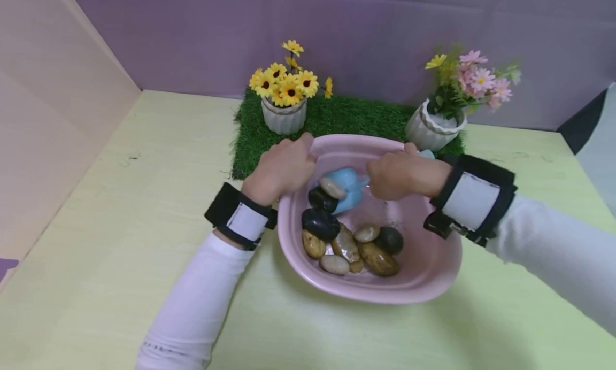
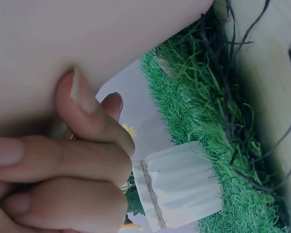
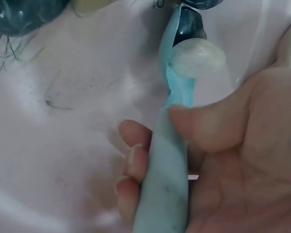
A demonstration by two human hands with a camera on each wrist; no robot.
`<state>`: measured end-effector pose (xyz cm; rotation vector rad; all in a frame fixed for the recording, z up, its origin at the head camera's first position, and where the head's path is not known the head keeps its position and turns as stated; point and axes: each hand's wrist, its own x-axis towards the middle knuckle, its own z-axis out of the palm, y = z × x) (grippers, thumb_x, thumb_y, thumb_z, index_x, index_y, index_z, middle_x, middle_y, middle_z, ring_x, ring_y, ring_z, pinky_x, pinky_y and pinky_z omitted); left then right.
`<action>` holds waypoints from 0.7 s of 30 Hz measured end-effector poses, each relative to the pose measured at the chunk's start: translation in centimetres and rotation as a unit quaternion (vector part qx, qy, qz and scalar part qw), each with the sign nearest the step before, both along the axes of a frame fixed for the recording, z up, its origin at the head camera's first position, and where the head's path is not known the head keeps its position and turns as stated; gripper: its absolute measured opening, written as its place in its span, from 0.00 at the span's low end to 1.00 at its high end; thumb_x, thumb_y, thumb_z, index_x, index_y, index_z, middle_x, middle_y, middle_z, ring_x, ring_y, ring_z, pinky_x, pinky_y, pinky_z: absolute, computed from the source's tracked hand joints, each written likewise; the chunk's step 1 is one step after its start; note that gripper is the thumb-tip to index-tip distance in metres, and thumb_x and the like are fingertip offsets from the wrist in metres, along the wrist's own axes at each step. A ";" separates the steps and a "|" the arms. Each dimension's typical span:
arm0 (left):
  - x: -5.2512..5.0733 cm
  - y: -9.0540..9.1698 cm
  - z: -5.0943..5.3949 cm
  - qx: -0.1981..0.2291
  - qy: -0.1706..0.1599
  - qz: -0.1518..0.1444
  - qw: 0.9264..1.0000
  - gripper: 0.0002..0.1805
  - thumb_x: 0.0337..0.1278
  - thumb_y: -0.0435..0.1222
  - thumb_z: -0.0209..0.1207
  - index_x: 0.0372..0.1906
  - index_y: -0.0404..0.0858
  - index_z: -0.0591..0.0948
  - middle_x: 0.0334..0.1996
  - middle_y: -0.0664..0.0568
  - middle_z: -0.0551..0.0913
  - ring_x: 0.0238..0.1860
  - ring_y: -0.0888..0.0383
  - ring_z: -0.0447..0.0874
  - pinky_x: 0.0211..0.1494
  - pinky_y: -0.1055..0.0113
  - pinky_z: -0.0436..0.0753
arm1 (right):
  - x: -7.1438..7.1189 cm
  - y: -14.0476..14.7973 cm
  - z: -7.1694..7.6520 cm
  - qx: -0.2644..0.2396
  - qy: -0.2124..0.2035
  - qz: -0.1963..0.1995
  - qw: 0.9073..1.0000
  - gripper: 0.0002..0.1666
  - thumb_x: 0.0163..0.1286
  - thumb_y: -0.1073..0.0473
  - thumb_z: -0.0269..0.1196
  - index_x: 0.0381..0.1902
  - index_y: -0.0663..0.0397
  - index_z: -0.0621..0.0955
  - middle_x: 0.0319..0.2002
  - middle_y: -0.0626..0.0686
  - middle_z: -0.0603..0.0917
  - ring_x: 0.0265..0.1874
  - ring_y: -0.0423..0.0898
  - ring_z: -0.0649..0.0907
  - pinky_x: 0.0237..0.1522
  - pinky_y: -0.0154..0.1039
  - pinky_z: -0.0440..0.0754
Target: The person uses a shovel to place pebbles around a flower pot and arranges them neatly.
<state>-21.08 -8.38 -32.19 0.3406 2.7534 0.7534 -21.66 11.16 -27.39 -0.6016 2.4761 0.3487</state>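
A pink basin (image 1: 423, 284) holds several smooth stones, black, brown and pale, with a dark stone (image 1: 321, 224) near its left side. My left hand (image 1: 286, 167) grips the basin's back left rim; curled fingers (image 2: 72, 160) show beneath it in the left wrist view. Inside the basin, my right hand (image 1: 401, 172) holds a light blue toy shovel (image 3: 165, 170) by its handle, thumb along the top. The shovel's blade lies against a pale stone (image 3: 199, 58) and a black stone (image 3: 190, 26), which appear to rest on it.
Behind the basin lies a strip of artificial grass (image 1: 337, 116). A white pot with yellow flowers (image 1: 285, 116) stands on it, and a white pot with pink flowers (image 1: 433, 126) leans at the right. A purple backdrop (image 1: 375, 33) rises behind the pale table (image 1: 120, 209).
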 end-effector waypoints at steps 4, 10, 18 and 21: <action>0.0 0.0 0.0 -0.002 0.000 -0.001 1.000 0.24 0.77 0.44 0.38 0.70 0.40 0.63 0.49 0.42 0.79 0.34 0.53 0.84 0.32 0.62 0.83 | -0.4 0.2 -0.2 -0.007 -0.019 -0.021 1.000 0.15 0.73 0.53 0.49 0.33 0.56 0.78 0.30 0.55 0.78 0.32 0.51 0.75 0.47 0.52 0.65; 0.0 0.0 0.1 -0.011 0.000 0.001 1.000 0.24 0.77 0.44 0.38 0.71 0.41 0.63 0.50 0.41 0.80 0.35 0.52 0.84 0.33 0.61 0.83 | -0.6 0.6 -0.7 -0.022 -0.004 -0.023 1.000 0.22 0.74 0.50 0.45 0.42 0.59 0.81 0.41 0.58 0.84 0.39 0.54 0.79 0.48 0.57 0.69; 0.0 0.0 0.0 -0.007 0.012 0.000 1.000 0.23 0.77 0.44 0.38 0.69 0.40 0.64 0.48 0.41 0.81 0.34 0.52 0.85 0.33 0.61 0.82 | -0.6 0.5 -0.8 -0.025 -0.009 -0.050 0.998 0.28 0.77 0.45 0.43 0.44 0.59 0.83 0.41 0.60 0.85 0.40 0.55 0.79 0.56 0.64 0.67; 0.0 0.0 -0.1 -0.004 0.007 -0.001 1.000 0.24 0.77 0.44 0.38 0.70 0.40 0.64 0.48 0.42 0.80 0.34 0.52 0.84 0.33 0.61 0.82 | -0.6 0.6 -0.8 -0.032 -0.014 -0.053 0.998 0.29 0.78 0.45 0.42 0.42 0.59 0.83 0.39 0.60 0.84 0.39 0.55 0.79 0.56 0.65 0.67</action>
